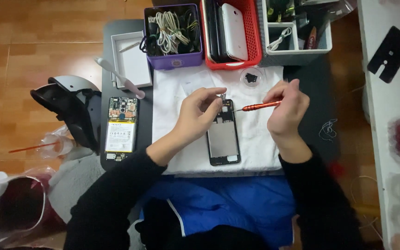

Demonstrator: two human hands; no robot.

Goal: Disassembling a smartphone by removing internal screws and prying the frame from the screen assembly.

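Note:
An opened black phone frame [223, 139] lies on a white cloth [255, 139] in the middle of the dark table. My left hand [200, 113] rests on the frame's top left corner and pinches a small metal part [221, 96] between its fingertips. My right hand [287, 109] grips a red screwdriver [260, 106] whose thin tip points left at the phone's top edge.
Another opened phone with a battery [121, 128] lies at the left, beside a white brush [119, 78] and a white box lid [132, 60]. Behind stand a purple bin of cables [173, 32], a red basket of phones [231, 32], a white organiser [297, 32] and a small clear dish [253, 77].

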